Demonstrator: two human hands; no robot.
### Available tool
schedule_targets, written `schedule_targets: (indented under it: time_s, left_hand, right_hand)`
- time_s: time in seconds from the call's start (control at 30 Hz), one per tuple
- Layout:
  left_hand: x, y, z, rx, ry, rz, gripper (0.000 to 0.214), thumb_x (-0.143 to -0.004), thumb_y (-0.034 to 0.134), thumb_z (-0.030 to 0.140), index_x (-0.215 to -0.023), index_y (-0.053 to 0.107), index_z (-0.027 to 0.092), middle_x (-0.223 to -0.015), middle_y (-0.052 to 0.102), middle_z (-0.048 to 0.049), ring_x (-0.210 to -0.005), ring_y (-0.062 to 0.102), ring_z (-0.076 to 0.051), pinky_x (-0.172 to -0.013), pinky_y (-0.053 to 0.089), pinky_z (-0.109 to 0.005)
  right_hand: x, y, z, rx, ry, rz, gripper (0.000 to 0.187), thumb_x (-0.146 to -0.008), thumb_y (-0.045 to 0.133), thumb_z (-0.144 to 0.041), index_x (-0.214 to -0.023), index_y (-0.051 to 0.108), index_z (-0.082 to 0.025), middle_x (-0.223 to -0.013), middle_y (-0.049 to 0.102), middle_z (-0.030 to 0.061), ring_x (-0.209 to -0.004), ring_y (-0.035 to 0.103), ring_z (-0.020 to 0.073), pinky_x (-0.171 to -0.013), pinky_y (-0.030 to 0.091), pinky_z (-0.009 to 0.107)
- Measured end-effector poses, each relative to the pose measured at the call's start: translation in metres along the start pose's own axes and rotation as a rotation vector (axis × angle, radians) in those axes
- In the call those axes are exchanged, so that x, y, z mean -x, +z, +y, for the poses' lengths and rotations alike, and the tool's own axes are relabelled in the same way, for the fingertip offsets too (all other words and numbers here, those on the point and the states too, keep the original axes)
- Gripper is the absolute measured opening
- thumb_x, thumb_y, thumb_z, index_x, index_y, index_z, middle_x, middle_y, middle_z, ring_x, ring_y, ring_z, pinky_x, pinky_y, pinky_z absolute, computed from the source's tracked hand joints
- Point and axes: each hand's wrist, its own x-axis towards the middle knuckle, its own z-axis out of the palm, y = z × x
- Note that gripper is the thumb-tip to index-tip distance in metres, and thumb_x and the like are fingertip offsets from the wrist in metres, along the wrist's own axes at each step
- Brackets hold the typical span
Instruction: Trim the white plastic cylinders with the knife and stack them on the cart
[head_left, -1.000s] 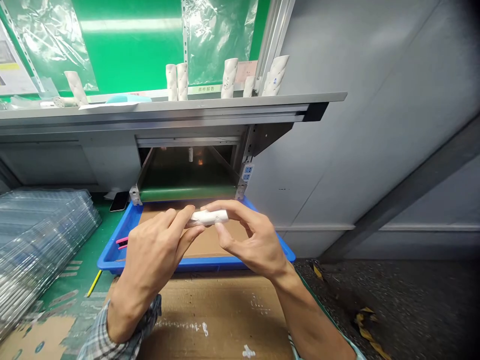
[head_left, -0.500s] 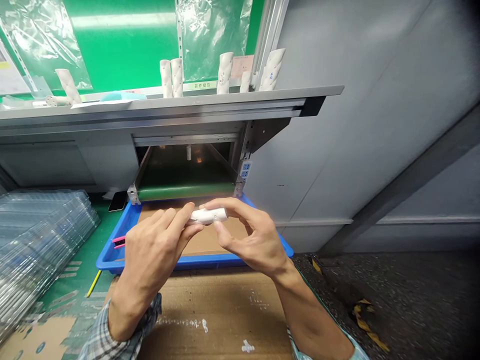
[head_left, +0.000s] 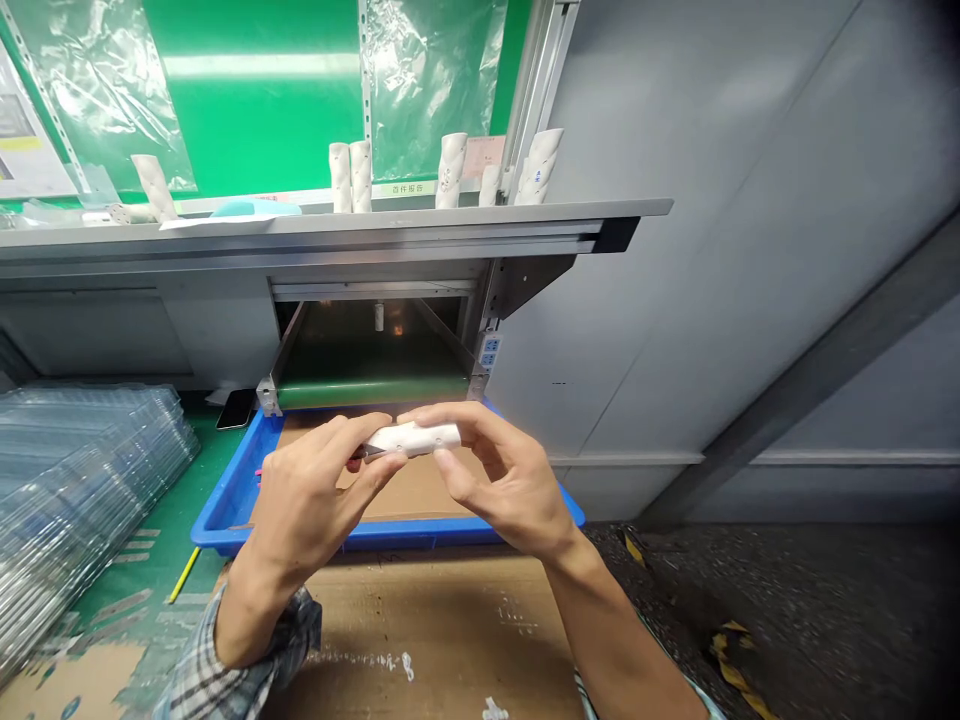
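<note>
A short white tube (head_left: 414, 439) with small holes or marks along its side lies level between my two hands, above a blue tray (head_left: 217, 512). My left hand (head_left: 319, 490) pinches its left end between thumb and fingers. At its right end, my right hand (head_left: 499, 475) holds it with thumb below and fingers above. Something dark and reddish shows at the tube's left end, mostly covered by my left hand; I cannot make out what it is. Brown cardboard (head_left: 450, 498) lines the tray.
Behind the tray, a green conveyor belt (head_left: 367, 375) carries a small white piece (head_left: 379, 317). White twisted tubes (head_left: 452, 172) stand on the shelf above. Stacked clear plastic trays (head_left: 82, 490), a phone (head_left: 236, 409) and a yellow stick (head_left: 184, 575) lie to the left. Cardboard (head_left: 420, 630) covers the front.
My left hand's fingers have shifted left along the tube, so more of its left part shows, with the dark and reddish thing there. The camera view has tilted slightly upward.
</note>
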Motion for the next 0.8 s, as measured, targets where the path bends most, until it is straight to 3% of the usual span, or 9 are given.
schedule_targets:
  time_s: [0.1,0.17,0.33,0.5,0.67,0.8]
  left_hand:
    - [-0.001,0.000,-0.003,0.264,-0.085,-0.018,0.024,-0.106,0.067,0.038,-0.126,0.067,0.026,-0.111,0.075,-0.0002,-0.090,0.068,-0.012,-0.076,0.050,-0.020]
    - [-0.001,0.000,-0.004,0.322,-0.122,-0.008,0.026,-0.103,0.070,0.037,-0.128,0.067,0.027,-0.112,0.073,-0.0006,-0.089,0.067,-0.013,-0.075,0.051,-0.020]
    - [-0.002,0.001,-0.009,0.368,-0.179,-0.064,0.028,-0.105,0.066,0.036,-0.132,0.067,0.027,-0.100,0.070,-0.0003,-0.067,0.054,-0.011,-0.061,0.045,-0.022]
    - [-0.001,0.001,-0.011,0.360,-0.140,-0.037,0.030,-0.104,0.068,0.036,-0.132,0.068,0.025,-0.074,0.050,0.0048,-0.059,0.041,-0.011,-0.056,0.036,-0.024]
    - [0.000,0.000,-0.012,0.370,-0.214,-0.096,0.031,-0.106,0.064,0.043,-0.131,0.068,0.025,-0.077,0.055,0.0031,-0.061,0.043,-0.012,-0.054,0.034,-0.024]
    - [0.000,0.001,-0.013,0.371,-0.179,-0.061,0.028,-0.105,0.065,0.038,-0.130,0.068,0.025,-0.073,0.050,0.0055,-0.060,0.040,-0.011,-0.056,0.034,-0.023]
  right_hand:
    - [-0.001,0.000,0.003,-0.117,0.040,-0.049,0.026,-0.101,0.070,-0.030,-0.127,0.071,-0.026,-0.132,0.075,0.0071,-0.120,0.074,0.0226,-0.106,0.062,0.036]
    - [-0.002,-0.001,0.004,-0.144,0.068,-0.048,0.030,-0.101,0.073,-0.032,-0.130,0.070,-0.027,-0.131,0.076,0.0068,-0.117,0.075,0.0217,-0.104,0.063,0.035]
    - [-0.002,-0.003,0.003,-0.102,0.049,-0.040,0.039,-0.101,0.074,-0.032,-0.138,0.065,-0.028,-0.137,0.073,0.0084,-0.129,0.070,0.0232,-0.114,0.058,0.039]
    - [-0.002,-0.004,0.004,-0.084,0.094,-0.043,0.041,-0.101,0.075,-0.035,-0.140,0.064,-0.028,-0.134,0.075,0.0074,-0.123,0.073,0.0214,-0.110,0.059,0.036]
    - [-0.002,-0.005,0.002,-0.053,0.055,-0.046,0.044,-0.100,0.076,-0.031,-0.142,0.063,-0.030,-0.134,0.075,0.0053,-0.127,0.071,0.0209,-0.116,0.055,0.038]
    - [-0.002,-0.007,0.004,-0.107,0.114,-0.060,0.045,-0.100,0.076,-0.036,-0.142,0.063,-0.030,-0.137,0.074,0.0064,-0.127,0.071,0.0225,-0.114,0.057,0.039]
